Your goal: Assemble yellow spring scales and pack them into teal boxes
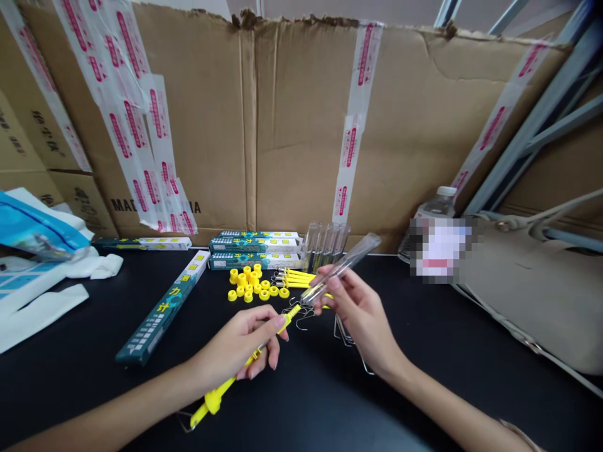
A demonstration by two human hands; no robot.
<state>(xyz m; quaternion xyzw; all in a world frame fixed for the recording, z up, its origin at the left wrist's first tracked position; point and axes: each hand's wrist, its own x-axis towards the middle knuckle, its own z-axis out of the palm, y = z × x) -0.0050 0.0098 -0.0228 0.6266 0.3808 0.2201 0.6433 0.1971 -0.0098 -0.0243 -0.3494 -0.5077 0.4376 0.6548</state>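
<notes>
Left hand (pixel 260 344) clamped on yellow rod (pixel 226 384); right hand (pixel 355 307) pinching clear tube (pixel 343 267).
Hands apart; rod tip at tube's lower end, both above black counter (pixel 301 408). Yellow caps (pixel 248 284) loose beyond, in front of stacked printed boxes (pixel 255 251).

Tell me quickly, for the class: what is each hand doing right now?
Left hand: closed on a yellow plastic rod.
Right hand: closed on a clear tube.

Beige handbag (pixel 532 295) beside plastic bottle (pixel 436 206)
</notes>
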